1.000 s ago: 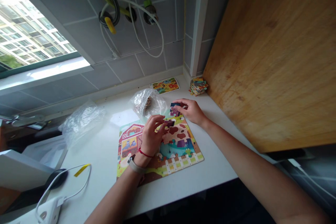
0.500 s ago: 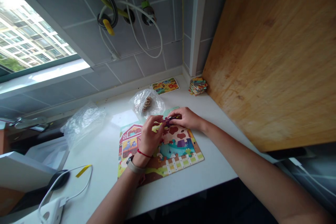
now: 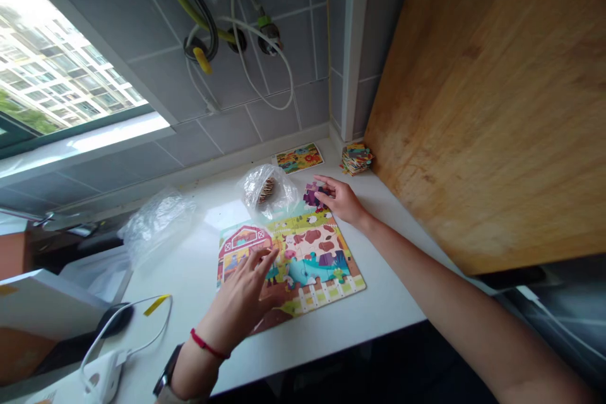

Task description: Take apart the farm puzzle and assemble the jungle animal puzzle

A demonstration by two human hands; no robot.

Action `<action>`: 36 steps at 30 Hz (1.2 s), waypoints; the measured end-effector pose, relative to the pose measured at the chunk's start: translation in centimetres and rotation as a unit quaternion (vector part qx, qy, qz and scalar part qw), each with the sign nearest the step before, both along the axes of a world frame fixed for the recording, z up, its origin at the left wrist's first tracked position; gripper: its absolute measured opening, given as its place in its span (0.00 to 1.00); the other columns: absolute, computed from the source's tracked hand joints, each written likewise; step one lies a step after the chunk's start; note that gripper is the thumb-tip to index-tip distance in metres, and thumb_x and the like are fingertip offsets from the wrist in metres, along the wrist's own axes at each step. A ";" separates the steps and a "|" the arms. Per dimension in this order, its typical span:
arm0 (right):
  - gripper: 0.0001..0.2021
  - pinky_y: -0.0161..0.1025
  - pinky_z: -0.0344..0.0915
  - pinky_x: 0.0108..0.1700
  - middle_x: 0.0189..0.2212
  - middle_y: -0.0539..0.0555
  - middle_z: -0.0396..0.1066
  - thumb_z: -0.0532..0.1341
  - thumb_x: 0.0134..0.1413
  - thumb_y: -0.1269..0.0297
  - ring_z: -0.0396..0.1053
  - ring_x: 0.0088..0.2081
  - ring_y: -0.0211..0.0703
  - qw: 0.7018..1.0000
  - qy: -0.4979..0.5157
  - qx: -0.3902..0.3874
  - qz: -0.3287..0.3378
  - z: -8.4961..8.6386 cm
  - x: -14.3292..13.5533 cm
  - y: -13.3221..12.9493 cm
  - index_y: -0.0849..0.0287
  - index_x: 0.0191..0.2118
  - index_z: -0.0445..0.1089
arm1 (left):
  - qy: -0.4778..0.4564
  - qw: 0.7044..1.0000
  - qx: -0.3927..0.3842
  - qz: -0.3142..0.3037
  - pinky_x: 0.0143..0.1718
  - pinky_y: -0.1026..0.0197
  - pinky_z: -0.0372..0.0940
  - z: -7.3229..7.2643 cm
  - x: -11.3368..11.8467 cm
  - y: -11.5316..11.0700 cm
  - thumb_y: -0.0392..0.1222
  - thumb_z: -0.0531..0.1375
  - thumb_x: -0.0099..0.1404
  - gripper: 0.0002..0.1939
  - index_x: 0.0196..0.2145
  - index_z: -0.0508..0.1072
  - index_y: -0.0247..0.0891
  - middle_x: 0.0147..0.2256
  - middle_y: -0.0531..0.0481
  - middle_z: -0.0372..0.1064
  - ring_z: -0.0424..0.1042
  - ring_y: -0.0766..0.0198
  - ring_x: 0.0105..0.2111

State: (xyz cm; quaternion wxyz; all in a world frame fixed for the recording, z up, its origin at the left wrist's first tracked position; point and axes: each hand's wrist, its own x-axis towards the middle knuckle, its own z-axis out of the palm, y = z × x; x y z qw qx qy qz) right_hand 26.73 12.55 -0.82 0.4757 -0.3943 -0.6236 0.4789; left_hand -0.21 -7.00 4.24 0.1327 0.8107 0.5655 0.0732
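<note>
The bench (image 3: 388, 284) is white. Near its front left corner lies a white power strip (image 3: 105, 379) with a looped cable (image 3: 163, 325). The left hand (image 3: 241, 297), with a red band (image 3: 208, 346) at the wrist, is positioned over the left part of the puzzle (image 3: 312, 240); its thumb and fingers are parted, with nothing visible between them. Contact with the puzzle cannot be determined. The puzzle lies flat near the front edge of the bench, barn side left, cow side right. The right hand (image 3: 345, 203), apart from the left, pinches a purple section (image 3: 310, 194) between thumb and fingers at the puzzle's far right corner. Just beyond the puzzle's far edge sits a clear bag (image 3: 283, 192) containing stacked pieces (image 3: 266, 190). A picture card (image 3: 300, 158) lies near the rear edge; a loose stack (image 3: 356, 158) occupies the rear right corner.
</note>
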 end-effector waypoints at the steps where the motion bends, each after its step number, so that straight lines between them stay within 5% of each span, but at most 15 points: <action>1: 0.26 0.41 0.76 0.49 0.42 0.53 0.81 0.67 0.56 0.64 0.78 0.42 0.44 1.000 0.007 -0.005 0.007 -0.2 0.0 0.0 0.56 0.61 0.73 | 0.006 1.000 0.002 0.017 0.58 0.39 0.71 -0.4 -0.9 -0.4 0.47 0.67 0.65 0.40 0.70 0.57 0.49 0.65 0.39 0.63 0.69 0.40 0.61; 4: 0.25 0.43 0.75 0.52 0.48 0.54 0.81 0.65 0.57 0.66 0.78 0.47 0.45 1.000 0.021 -0.015 0.019 -0.7 -0.2 0.2 0.55 0.61 0.74 | 0.036 0.997 0.004 0.065 0.62 0.33 0.65 -1.7 -2.6 -1.9 0.53 0.65 0.68 0.38 0.71 0.59 0.47 0.70 0.37 0.55 0.57 0.33 0.69; 7: 0.23 0.44 0.73 0.56 0.51 0.55 0.80 0.64 0.57 0.71 0.78 0.50 0.46 1.000 0.018 -0.019 0.010 -1.0 -0.3 0.4 0.56 0.58 0.76 | 0.034 0.995 0.014 0.091 0.64 0.29 0.59 -2.6 -1.8 -3.5 0.56 0.59 0.72 0.38 0.73 0.53 0.47 0.74 0.38 0.45 0.45 0.32 0.72; 15: 0.24 0.50 0.70 0.62 0.52 0.56 0.80 0.61 0.54 0.77 0.78 0.54 0.50 0.999 -0.040 -0.014 0.024 -0.4 -0.1 -0.1 0.56 0.55 0.78 | -0.100 0.993 -0.014 0.063 0.71 0.37 0.51 -1.8 6.6 -3.2 0.46 0.49 0.79 0.32 0.76 0.43 0.50 0.74 0.42 0.42 0.42 0.48 0.74; 20: 0.24 0.48 0.71 0.61 0.51 0.55 0.81 0.62 0.52 0.79 0.79 0.52 0.48 0.998 -0.057 0.002 0.037 0.0 -0.1 -0.4 0.55 0.53 0.79 | -0.100 0.995 -0.005 0.024 0.71 0.34 0.48 -2.6 10.9 -2.7 0.42 0.52 0.77 0.36 0.76 0.40 0.49 0.75 0.42 0.40 0.36 0.47 0.74; 24: 0.23 0.48 0.71 0.61 0.52 0.55 0.80 0.62 0.53 0.79 0.79 0.53 0.49 0.997 -0.061 0.006 0.039 0.0 -0.2 -0.4 0.55 0.53 0.80 | -0.068 0.997 0.016 0.030 0.71 0.33 0.50 -2.4 14.0 -2.0 0.50 0.57 0.75 0.36 0.75 0.49 0.48 0.75 0.42 0.40 0.38 0.42 0.74; 30: 0.23 0.46 0.72 0.59 0.51 0.56 0.81 0.61 0.53 0.80 0.79 0.51 0.48 0.998 -0.049 0.004 0.045 0.1 -0.2 -0.4 0.57 0.52 0.80 | -0.026 0.989 0.037 0.138 0.66 0.20 0.46 -1.3 19.2 -0.3 0.61 0.61 0.69 0.37 0.70 0.60 0.45 0.73 0.35 0.45 0.43 0.31 0.73; 36: 0.23 0.43 0.74 0.57 0.48 0.55 0.82 0.61 0.52 0.81 0.80 0.50 0.46 0.998 -0.037 0.004 0.046 0.2 -0.3 -0.4 0.57 0.51 0.80 | -0.059 0.981 0.074 0.171 0.65 0.21 0.48 -1.5 20.9 0.2 0.51 0.67 0.65 0.21 0.53 0.73 0.43 0.71 0.36 0.54 0.50 0.32 0.71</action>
